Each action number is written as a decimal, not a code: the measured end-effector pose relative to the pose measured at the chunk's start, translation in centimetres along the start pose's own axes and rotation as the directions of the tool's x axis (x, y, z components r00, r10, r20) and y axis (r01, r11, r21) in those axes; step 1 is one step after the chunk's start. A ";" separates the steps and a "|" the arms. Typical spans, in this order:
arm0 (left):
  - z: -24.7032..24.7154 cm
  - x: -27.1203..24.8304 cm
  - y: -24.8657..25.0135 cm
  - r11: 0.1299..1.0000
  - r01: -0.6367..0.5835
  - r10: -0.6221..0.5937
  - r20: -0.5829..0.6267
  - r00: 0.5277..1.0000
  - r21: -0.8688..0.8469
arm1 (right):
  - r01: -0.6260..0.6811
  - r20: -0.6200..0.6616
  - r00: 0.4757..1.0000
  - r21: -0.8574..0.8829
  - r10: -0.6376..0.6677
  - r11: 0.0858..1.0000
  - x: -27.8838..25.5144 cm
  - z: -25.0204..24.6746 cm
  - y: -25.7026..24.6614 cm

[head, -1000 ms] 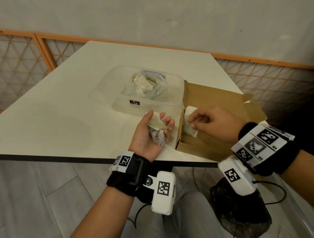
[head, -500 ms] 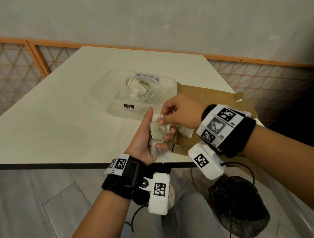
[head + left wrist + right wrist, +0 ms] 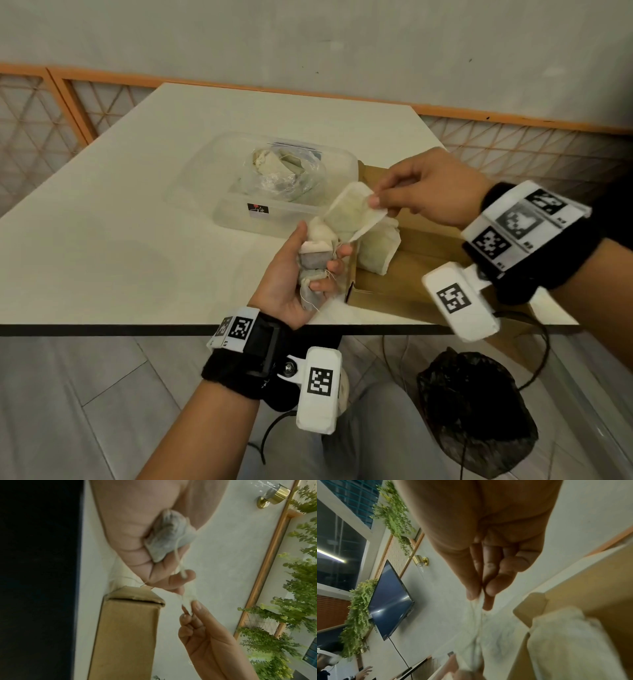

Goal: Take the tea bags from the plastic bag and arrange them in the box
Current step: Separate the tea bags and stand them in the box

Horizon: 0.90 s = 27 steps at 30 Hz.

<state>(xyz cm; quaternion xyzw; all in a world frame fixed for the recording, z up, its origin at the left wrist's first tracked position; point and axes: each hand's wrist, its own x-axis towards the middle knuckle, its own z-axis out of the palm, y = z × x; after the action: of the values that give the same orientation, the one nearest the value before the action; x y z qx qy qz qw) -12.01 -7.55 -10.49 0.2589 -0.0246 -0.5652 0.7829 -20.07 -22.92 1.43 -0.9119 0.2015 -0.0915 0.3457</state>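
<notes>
My left hand (image 3: 308,267) is palm up at the table's front edge and holds a bundle of tea bags (image 3: 317,255), its fingers curled round them; the same tea bags (image 3: 169,536) show in the left wrist view. My right hand (image 3: 380,202) pinches one pale tea bag (image 3: 352,214) by its corner, lifted just above the left hand and beside the open cardboard box (image 3: 411,274). Another tea bag (image 3: 376,250) lies in the box's near left corner. The plastic bag (image 3: 284,171) with more tea bags sits in a clear tub (image 3: 236,212).
The white table (image 3: 120,240) ends in a dark front edge near my wrists. The box's flaps (image 3: 376,174) stand open at the back. A black bag (image 3: 476,414) lies on the floor below. A wooden lattice rail (image 3: 68,102) runs behind the table.
My right hand left the box, reached to the left hand, pinched one tea bag from the bundle and lifted it up and to the right. The left hand stayed put.
</notes>
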 end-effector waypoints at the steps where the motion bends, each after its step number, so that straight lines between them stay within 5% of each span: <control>1: 0.0 0.1 0.0 1.000 0.001 -0.001 0.002 1.000 -0.004 | 0.003 -0.002 1.000 -0.026 -0.003 1.000 -0.3 -0.8 0.1; 10: -0.2 0.0 0.0 0.998 -0.039 0.039 -0.002 0.999 -0.042 | -0.046 0.057 0.997 -0.182 0.057 0.982 -1.4 -3.2 2.0; 20: -0.7 -0.1 0.0 0.965 -0.202 0.203 -0.012 0.979 -0.167 | -0.050 0.371 0.923 -0.140 0.100 0.989 -1.7 0.2 3.1; 27: -0.7 -0.1 -0.1 0.963 -0.206 0.207 -0.016 0.978 -0.174 | -0.136 0.300 0.937 -0.155 0.178 0.978 0.6 0.7 4.6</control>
<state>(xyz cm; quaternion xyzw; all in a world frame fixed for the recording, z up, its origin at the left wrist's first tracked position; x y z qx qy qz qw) -11.88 -7.23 -11.12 0.1847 -0.0028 -0.4809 0.8571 -20.75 -25.88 -2.16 -0.9166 0.2221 0.0954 0.3185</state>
